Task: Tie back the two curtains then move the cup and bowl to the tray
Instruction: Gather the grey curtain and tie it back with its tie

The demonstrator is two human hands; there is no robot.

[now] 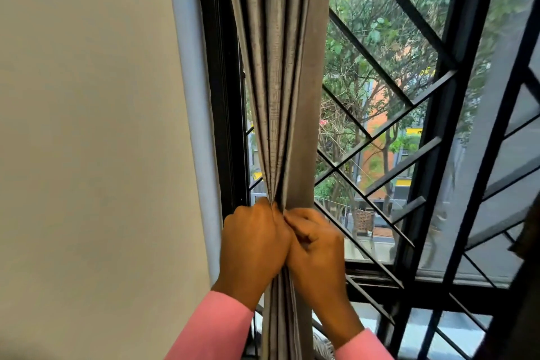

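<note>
Left hand [254,245], right hand [317,254]: fingers [304,222] clench curtain [280,82].
</note>
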